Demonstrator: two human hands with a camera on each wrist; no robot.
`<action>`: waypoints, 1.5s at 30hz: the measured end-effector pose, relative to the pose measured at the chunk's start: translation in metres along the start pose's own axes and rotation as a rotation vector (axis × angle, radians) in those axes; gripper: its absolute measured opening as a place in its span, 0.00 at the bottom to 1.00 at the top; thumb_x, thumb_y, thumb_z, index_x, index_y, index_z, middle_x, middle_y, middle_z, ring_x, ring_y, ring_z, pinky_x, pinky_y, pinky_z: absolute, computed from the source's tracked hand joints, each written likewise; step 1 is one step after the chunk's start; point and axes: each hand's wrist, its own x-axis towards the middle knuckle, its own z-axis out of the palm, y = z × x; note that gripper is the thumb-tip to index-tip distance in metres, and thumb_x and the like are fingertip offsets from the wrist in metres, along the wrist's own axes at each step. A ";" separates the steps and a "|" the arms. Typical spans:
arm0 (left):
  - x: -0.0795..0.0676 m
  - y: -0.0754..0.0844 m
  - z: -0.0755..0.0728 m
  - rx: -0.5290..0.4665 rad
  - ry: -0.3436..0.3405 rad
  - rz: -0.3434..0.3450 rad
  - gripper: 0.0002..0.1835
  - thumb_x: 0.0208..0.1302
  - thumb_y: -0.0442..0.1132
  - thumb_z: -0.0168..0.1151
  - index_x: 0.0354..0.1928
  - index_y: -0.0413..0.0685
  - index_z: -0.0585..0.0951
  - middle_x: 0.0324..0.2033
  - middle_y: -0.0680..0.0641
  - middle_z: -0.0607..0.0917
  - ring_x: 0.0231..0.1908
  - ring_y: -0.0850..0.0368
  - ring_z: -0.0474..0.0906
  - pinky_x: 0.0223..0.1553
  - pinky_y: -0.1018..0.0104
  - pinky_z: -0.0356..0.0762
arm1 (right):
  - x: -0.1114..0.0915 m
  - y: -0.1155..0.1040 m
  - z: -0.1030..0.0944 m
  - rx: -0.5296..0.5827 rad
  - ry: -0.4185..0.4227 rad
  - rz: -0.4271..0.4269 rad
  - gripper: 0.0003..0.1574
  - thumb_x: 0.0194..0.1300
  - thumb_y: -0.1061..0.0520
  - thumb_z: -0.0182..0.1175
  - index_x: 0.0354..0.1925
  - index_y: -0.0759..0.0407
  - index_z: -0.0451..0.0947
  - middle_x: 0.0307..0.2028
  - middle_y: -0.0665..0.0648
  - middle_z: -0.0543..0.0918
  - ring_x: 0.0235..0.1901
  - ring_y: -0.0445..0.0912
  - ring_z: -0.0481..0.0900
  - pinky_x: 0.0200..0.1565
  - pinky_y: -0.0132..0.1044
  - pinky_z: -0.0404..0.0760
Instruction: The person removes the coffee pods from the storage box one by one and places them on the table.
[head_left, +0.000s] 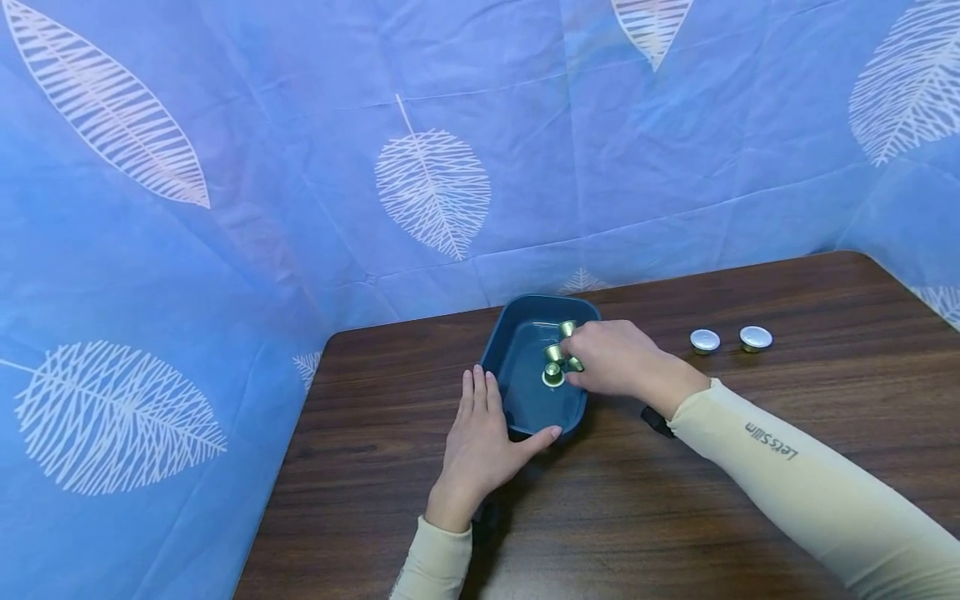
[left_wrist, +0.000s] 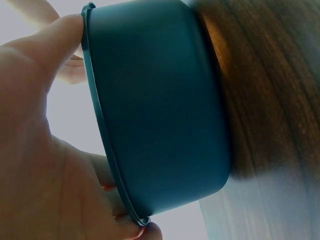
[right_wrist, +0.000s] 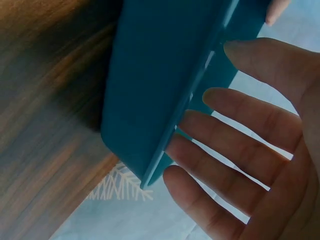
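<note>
Your left hand [head_left: 480,437] is spread at the near left corner of the dark blue bin [head_left: 525,404]. Its fingers lie straight along the left side, and its thumb touches the rim at the near end.

Your right hand [head_left: 618,358] reaches over the right rim and down inside. In the right wrist view, its fingers are a little bent with gaps between them, and you can see nothing pinched there.

The shiny green-gold cups [head_left: 553,373] sit in the bin, bunched toward the right side by your right fingertips. At least four show; your hand may hide more. The nearest one stands with its wide rim down. The bin's bare floor shows to their left and at the near end, so there is room to move on those sides.

The bin sits close to the back edge of the table [head_left: 360,458], with the blue leaf cloth [head_left: 315,208] just behind. Wide bare wood lies left of your left hand and in front of the bin.

Off to the right, two white-topped cups [head_left: 705,340] sit side by side, a small gap between them, well apart from the bin.
</note>
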 end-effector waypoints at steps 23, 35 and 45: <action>0.001 -0.001 0.000 -0.011 0.014 0.009 0.67 0.62 0.80 0.62 0.84 0.35 0.56 0.86 0.34 0.50 0.87 0.36 0.44 0.83 0.41 0.58 | 0.009 -0.007 0.014 0.001 -0.015 -0.035 0.19 0.67 0.51 0.76 0.54 0.56 0.90 0.42 0.55 0.93 0.36 0.45 0.87 0.41 0.47 0.91; 0.001 -0.002 0.000 -0.019 0.012 0.003 0.67 0.62 0.80 0.62 0.85 0.36 0.55 0.86 0.34 0.50 0.87 0.35 0.44 0.82 0.40 0.58 | 0.014 -0.006 0.009 -0.028 -0.034 -0.068 0.18 0.65 0.50 0.78 0.49 0.57 0.91 0.37 0.53 0.91 0.30 0.41 0.81 0.37 0.44 0.89; 0.001 -0.002 -0.001 -0.022 0.004 0.002 0.67 0.62 0.80 0.62 0.85 0.36 0.54 0.86 0.33 0.50 0.87 0.36 0.43 0.83 0.40 0.57 | 0.022 -0.008 0.010 -0.040 -0.065 -0.090 0.10 0.64 0.53 0.78 0.40 0.56 0.90 0.26 0.49 0.84 0.25 0.41 0.75 0.32 0.38 0.83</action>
